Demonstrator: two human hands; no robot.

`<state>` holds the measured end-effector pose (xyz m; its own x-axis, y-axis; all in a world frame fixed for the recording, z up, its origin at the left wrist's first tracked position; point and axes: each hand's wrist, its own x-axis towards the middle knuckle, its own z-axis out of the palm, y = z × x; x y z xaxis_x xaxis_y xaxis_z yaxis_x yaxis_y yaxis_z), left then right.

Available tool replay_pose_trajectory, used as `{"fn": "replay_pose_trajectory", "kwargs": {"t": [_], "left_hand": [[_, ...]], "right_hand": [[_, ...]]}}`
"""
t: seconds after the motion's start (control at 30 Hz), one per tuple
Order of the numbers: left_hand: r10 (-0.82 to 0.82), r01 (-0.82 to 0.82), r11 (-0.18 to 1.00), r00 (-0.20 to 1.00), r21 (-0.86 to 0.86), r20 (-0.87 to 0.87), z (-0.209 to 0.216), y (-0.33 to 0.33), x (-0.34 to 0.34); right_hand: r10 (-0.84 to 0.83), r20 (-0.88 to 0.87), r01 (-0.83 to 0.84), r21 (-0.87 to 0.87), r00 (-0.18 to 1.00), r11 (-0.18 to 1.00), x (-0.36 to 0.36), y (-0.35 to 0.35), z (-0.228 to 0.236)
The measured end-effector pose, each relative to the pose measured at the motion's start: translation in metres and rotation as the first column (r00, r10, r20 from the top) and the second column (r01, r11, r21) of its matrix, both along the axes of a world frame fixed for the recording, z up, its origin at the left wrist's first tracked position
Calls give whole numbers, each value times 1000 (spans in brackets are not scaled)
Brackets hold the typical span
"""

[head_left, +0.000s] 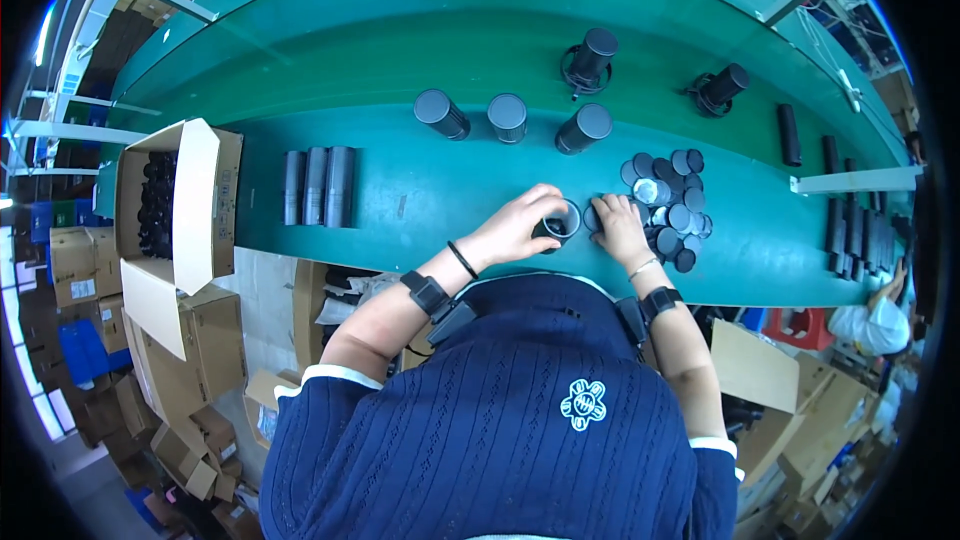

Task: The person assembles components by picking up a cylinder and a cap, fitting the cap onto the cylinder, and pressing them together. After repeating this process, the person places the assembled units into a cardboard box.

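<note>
In my left hand [522, 224] is a short black tube [573, 219], held at the table's near edge with its round open end facing up. My right hand [622, 232] is just right of it, its fingertips closed on a dark round disc [591, 218]. Beside and beyond that hand lies a loose pile of black round discs [678, 212], one with a pale silvery face. Farther back stand several capped black cylinders [506, 116]. On the left, three dark tubes [315, 186] lie side by side.
An open cardboard box [226, 205] of black parts stands at the table's left end. Two black cylinders in ring-shaped stands [590, 65] are at the back. More black tubes [858, 236] lie at the right, near another person's hand [889, 287]. Cardboard boxes [185, 345] crowd the floor.
</note>
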<state>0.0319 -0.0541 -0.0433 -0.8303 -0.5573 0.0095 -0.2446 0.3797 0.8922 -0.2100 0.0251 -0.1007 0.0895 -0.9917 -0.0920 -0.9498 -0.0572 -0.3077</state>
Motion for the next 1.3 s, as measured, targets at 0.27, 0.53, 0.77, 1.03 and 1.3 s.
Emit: {"fn": "replay_pose_trajectory", "kwargs": {"t": [0.27, 0.53, 0.77, 1.03, 1.3], "left_hand": [[106, -36, 935, 978, 353, -182, -22, 0, -3], [198, -107, 765, 977, 635, -74, -22, 7, -24], [81, 11, 855, 985, 519, -154, -22, -2, -21], [125, 49, 738, 970, 673, -207, -25, 5, -17], [167, -47, 840, 970, 541, -176, -40, 4, -19]], "right_hand": [[-250, 791, 143, 205, 559, 968, -22, 1, 4], [-319, 613, -205, 251, -723, 946, -13, 23, 46], [-308, 586, -202, 240, -750, 949, -11, 26, 37], [-389, 574, -266, 289, -720, 920, -11, 24, 40], [-460, 654, -226, 413, -601, 882, -17, 25, 35]]}}
